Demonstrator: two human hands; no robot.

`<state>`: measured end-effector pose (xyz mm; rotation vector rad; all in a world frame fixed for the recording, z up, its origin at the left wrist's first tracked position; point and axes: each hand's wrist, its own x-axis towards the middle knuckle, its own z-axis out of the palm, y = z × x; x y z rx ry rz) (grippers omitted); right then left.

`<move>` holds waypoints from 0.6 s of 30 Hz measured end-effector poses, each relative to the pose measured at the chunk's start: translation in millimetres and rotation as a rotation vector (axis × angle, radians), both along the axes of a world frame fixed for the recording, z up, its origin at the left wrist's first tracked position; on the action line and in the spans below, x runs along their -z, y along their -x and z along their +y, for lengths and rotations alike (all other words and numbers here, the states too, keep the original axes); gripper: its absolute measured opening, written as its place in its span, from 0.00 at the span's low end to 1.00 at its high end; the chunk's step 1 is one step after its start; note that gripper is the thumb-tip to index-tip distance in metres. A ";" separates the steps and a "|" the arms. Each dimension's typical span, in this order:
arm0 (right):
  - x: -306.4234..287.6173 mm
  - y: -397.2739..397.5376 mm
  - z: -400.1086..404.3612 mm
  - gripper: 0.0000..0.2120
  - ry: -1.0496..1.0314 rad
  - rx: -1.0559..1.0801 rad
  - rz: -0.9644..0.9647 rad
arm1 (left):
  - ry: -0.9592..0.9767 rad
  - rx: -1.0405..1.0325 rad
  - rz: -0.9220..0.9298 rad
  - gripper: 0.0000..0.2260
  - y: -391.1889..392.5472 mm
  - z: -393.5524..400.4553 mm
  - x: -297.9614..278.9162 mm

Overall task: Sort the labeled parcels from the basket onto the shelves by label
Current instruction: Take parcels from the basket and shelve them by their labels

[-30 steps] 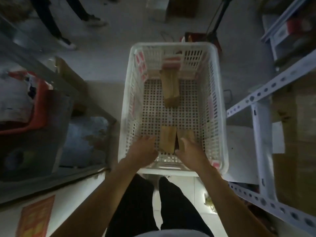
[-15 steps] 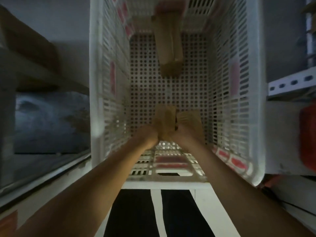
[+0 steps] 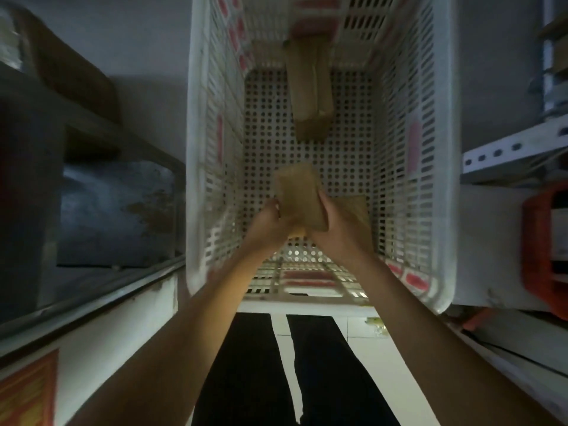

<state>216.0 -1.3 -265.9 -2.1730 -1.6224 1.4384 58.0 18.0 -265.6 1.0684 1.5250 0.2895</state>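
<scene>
A white perforated plastic basket [image 3: 196, 155] fills the middle of the head view. Inside it, both hands hold a small brown cardboard parcel [image 3: 301, 198] lifted off the basket floor. My left hand [image 3: 270, 222] grips its left side and my right hand [image 3: 335, 229] grips its right side. A second brown parcel [image 3: 358, 207] lies on the floor just right of my right hand, partly hidden by it. A longer brown parcel [image 3: 310, 90] leans against the far wall of the basket. No label is legible on any parcel.
A dark metal shelf frame [image 3: 92, 272] with a grey bundle stands at the left. A pale slotted-angle shelf upright [image 3: 510, 152] and an orange crate [image 3: 541, 250] are at the right. My dark-trousered legs [image 3: 307, 370] stand on the pale floor below the basket.
The camera dropped closer to the basket. Both hands closed on the left parcel of the near pair and raised it off the floor; the other parcel stayed down.
</scene>
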 end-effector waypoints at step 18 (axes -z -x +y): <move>-186.4 41.5 -48.9 0.52 -0.240 0.221 0.395 | -0.490 -0.102 -0.042 0.23 61.1 -56.0 -172.5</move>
